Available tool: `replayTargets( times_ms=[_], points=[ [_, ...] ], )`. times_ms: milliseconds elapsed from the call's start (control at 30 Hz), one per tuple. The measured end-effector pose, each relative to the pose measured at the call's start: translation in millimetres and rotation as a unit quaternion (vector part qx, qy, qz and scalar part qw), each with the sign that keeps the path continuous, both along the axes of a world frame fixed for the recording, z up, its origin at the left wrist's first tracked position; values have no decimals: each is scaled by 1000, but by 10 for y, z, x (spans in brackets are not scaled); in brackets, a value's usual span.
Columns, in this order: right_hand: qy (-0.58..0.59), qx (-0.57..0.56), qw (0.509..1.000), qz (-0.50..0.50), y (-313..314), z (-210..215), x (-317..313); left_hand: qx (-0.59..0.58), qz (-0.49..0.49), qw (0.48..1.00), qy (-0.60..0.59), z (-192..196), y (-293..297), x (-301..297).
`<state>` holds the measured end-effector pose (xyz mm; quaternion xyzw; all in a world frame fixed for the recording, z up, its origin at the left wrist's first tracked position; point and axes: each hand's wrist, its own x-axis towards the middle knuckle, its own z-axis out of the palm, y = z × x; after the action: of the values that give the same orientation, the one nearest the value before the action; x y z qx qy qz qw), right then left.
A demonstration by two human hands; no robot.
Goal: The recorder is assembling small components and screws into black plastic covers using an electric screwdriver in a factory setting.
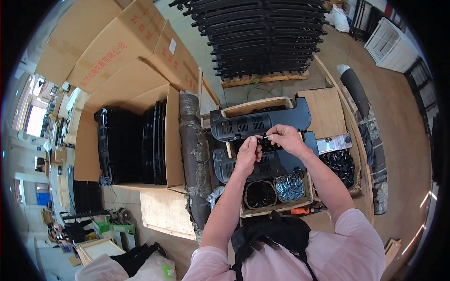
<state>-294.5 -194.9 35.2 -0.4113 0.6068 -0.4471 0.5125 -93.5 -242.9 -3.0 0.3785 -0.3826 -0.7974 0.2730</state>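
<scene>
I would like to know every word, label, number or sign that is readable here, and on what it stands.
Red printed characters on the large brown cardboard box, upper left: I leave their wording uncopied.
White rectangular label on the brown cardboard to its right: too small to read.
Green mark on the pale bundle, lower left: too blurred to read.
Black vented plastic panels: no readable text.

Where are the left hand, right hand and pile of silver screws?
Left hand (247, 153): head view, on the back of the hand.
Right hand (288, 140): head view, on the back of the hand.
Silver screws (289, 188): head view, middle of the pile.
</scene>
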Motion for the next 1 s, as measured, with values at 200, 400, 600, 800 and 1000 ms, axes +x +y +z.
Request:
replayTargets(
  times_ms=[200,400,600,800,1000],
  points=[
    [60,-3,998,4,133,-60,-136,-21,-28,999,-6,-63,81,-261],
    [98,10,995,14,298,28,-313,-58,-75,995,-30,-49,132,-442],
    [160,37,986,4,344,-16,-586,-220,-132,949,-181,-39,73,-679],
    [268,-69,961,-24,367,-462,-905,-535,-109,781,-303,-22,24,-1068],
    [359,-119,925,-45,202,-627,-1003,-596,-86,727,-330,-242,-127,-1289]
  ],
)
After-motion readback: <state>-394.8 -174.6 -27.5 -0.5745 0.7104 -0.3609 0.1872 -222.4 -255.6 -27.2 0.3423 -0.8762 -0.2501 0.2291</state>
